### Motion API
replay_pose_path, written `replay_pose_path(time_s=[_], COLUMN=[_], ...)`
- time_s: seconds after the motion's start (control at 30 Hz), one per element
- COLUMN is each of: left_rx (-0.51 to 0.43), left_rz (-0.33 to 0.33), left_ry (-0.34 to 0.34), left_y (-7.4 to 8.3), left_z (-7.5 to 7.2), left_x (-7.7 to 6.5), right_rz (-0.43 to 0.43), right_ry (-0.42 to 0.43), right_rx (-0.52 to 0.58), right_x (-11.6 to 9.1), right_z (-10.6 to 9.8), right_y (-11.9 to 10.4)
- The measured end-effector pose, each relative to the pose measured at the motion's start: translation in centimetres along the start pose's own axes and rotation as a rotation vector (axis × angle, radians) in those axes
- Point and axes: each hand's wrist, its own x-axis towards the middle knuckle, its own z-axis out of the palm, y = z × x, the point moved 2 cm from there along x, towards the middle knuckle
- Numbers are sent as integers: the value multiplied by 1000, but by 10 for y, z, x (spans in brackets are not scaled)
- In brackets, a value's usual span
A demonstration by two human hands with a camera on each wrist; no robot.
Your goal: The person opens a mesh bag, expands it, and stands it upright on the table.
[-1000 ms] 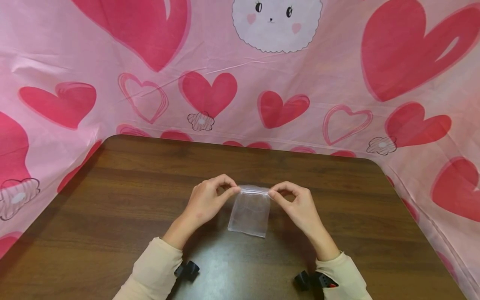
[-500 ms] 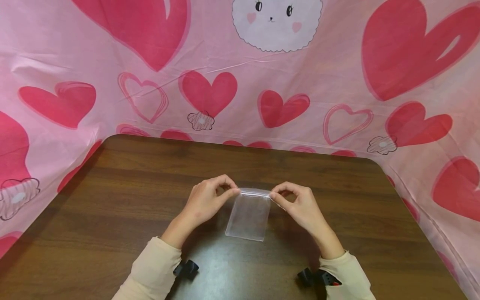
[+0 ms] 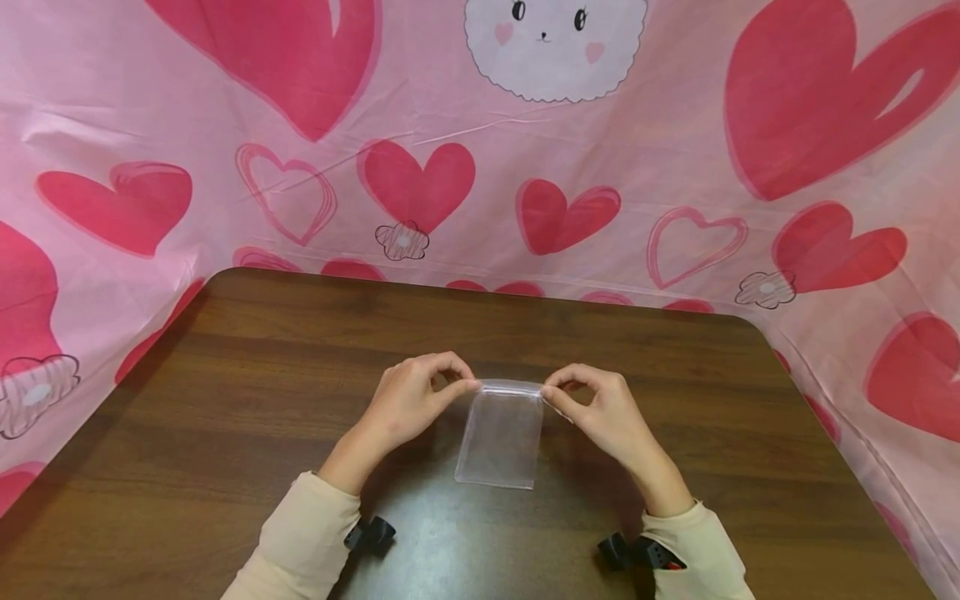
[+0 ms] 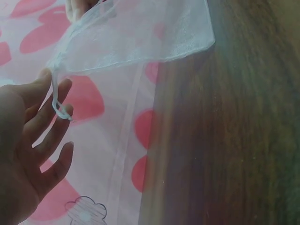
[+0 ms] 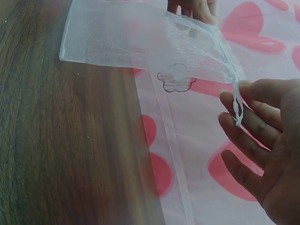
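A sheer white organza drawstring bag (image 3: 501, 437) hangs between both hands, its gathered top edge stretched straight and its body hanging toward the person. My left hand (image 3: 412, 396) pinches the left top corner between thumb and index finger. At the right top corner, my right hand (image 3: 600, 408) pinches the same edge. In the left wrist view a loop of drawstring (image 4: 58, 103) dangles by the curved fingers. Another knotted drawstring loop (image 5: 238, 105) hangs beside the right fingers in the right wrist view. The bag looks flat and see-through, with nothing visible inside.
Below the hands is a dark brown wooden table (image 3: 300, 333) with rounded far corners. A pink cloth (image 3: 442, 92) printed with red hearts rises behind and on both sides of it. Black wrist cameras (image 3: 371, 536) sit under the beige sleeves (image 3: 303, 525).
The bag's lower edge has settled slightly toward the person and straightened, and the top edge is a little lower and tauter. Both hands keep their pinch; the right has shifted slightly right.
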Motion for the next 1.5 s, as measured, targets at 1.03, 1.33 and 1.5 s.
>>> replay_pose_path(time_s=[1.03,1.33,1.5], left_rx=[130,168,157], left_rz=[80,85,86], left_ry=[-37,-36,-31], left_y=[3,5,6], left_z=[-9,-11,-11], left_x=[-1,-1,-1], right_rz=[-165,-181,-172], right_ry=[-4,9,16], right_rx=[-101,-143,-133], right_x=[-1,-1,-1], right_z=[-2,-2,-2], right_y=[-6,-7,-8])
